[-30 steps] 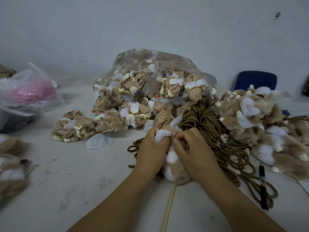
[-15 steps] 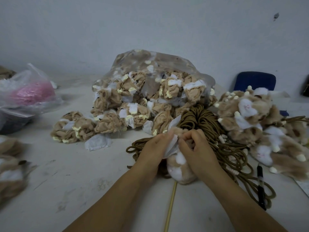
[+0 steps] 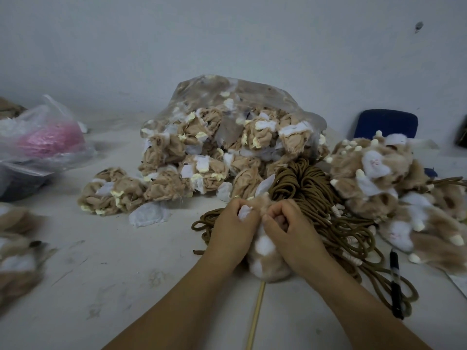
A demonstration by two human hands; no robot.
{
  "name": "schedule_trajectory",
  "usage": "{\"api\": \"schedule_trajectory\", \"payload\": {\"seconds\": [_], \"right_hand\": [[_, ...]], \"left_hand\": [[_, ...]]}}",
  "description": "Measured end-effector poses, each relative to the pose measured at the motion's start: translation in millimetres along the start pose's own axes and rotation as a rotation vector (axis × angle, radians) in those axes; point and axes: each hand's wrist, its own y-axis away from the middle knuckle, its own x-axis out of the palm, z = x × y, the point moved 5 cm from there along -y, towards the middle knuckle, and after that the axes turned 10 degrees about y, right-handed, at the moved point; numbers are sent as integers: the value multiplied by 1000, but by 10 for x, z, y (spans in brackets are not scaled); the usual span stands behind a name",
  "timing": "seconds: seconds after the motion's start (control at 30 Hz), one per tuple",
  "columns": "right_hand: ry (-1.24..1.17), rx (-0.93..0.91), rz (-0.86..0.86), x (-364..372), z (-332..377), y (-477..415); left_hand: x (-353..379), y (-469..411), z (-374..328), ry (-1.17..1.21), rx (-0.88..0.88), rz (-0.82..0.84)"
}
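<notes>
A tan and white plush toy skin point(image 3: 265, 258) stands between my hands over a thin wooden stick point(image 3: 256, 314) that comes up from the table's near edge. My left hand point(image 3: 233, 233) grips the skin's upper left, with a white flap showing between its fingers. My right hand point(image 3: 290, 231) pinches the top of the skin with curled fingers. The skin's upper part is hidden by both hands.
A clear bag point(image 3: 227, 127) spills inside-out plush skins at the centre back. Brown cord point(image 3: 316, 198) is heaped behind my hands. Finished plush toys point(image 3: 384, 183) are piled right, beside a black pen point(image 3: 395, 281). A bag with pink material point(image 3: 48, 140) sits left. More plush point(image 3: 17, 248) lies at the left edge.
Both hands have shifted slightly on the plush skin, working it down the stick; the white flap in my left hand is now mostly covered by my fingers.
</notes>
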Motion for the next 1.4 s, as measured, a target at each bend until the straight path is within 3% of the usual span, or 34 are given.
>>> {"api": "schedule_trajectory", "payload": {"seconds": [0.13,0.23,0.3,0.4,0.47,0.63,0.77,0.9,1.03,1.17,1.4], "right_hand": [[23,7,37,62,-5,-5],[22,50,0,7,-100,-24],[-7,90,-26,-45,-183,-46],[-41,144,-23,-67,-290,-70],[-59,161,-20,-58,-321,-72],[-48,118,-12,-55,-259,-58],[-54,35,37,11,-137,-27],[-21,-10,69,31,-61,-12],[55,-57,99,50,-32,14],[141,-79,113,72,-71,32],[189,-33,-14,21,-131,-19]], "left_hand": [[-10,12,30,106,-89,-76],[119,-7,79,386,-256,174],[187,31,41,518,-259,352],[180,46,75,595,-285,372],[153,34,118,541,-259,346],[49,-6,53,21,-5,156],[-10,-36,9,-166,96,37],[-47,-43,90,29,-56,-20],[8,-50,109,226,-171,97],[11,-55,136,348,-232,85],[112,-3,62,329,-238,235]]}}
